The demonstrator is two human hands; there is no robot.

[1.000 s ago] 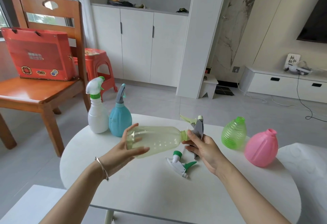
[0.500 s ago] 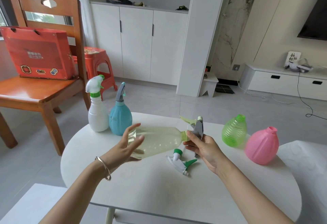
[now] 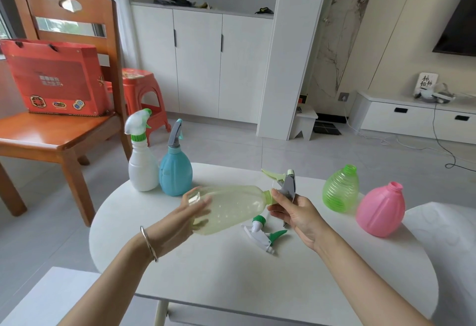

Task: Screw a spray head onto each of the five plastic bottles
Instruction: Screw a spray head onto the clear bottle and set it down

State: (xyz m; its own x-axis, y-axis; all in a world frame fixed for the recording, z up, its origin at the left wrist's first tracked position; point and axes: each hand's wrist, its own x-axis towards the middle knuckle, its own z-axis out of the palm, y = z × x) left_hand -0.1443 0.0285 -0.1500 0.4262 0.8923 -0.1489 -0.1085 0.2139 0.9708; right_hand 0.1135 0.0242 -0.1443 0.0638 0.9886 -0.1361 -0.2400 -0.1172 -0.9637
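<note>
Surface (image 3: 231,287): white, rounded, fills lower centre of frame; carries all task items. Wooden chair (image 3: 59,130), upper left, w/ red gift bag (image 3: 51,78) on seat; not part of task. Yellow-green bottle (image 3: 231,208): translucent, largest bottle, centre frame, held horizontal above surface, neck pointing right; grey spray head (image 3: 288,184) w/ pale green trigger sits at its neck, appears partly threaded, seating can't be confirmed. Pink bottle (image 3: 380,212): right of frame, upright on surface, neck open, no head. Blue bottle (image 3: 175,177): left of centre, upright, grey head fitted. White bottle (image 3: 143,168): just beside blue one on its left, touching or nearly so, white/green head fitted. Green ribbed bottle (image 3: 340,189): right of centre, just left of pink, upright, neck open, no head. Left hand (image 3: 185,220): fingers spread around bottom end of yellow-green bottle, cupping it from below/side. Right hand (image 3: 296,210): thumb and fingertips pinched on collar of grey head at bottle neck. Loose spray head (image 3: 262,233): white w/ green collar and trigger, lying on surface below held bottle, between the hands. Progress, est.: 2 of 5 done (white, blue), 3rd in hand, 2 left (green ribbed, pink). Only one spare head visible; a 5th head not seen in frame.
</note>
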